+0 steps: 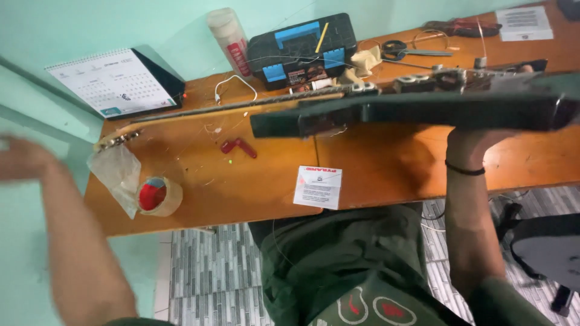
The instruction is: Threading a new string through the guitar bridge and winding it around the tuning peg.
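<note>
Nearest the camera is your green shirt (338, 265), with your 2 forearms rising on either side of it. Your right hand (477, 137) reaches up under the dark body of the electric guitar (423, 111) and supports it from below; the fingers are hidden behind the body, so how tight that grip is cannot be told. The guitar lies on its side above the wooden bench (386, 169), its neck running left to the headstock near the bench's left edge. Your left hand (21, 158) is blurred, open and holding nothing, well apart from the guitar. On the bench sit a roll of tape (160, 196), a red tool (238, 147), a paper leaflet (318, 187), a desk calendar (112, 81) and a black toolbox (302, 48).
</note>
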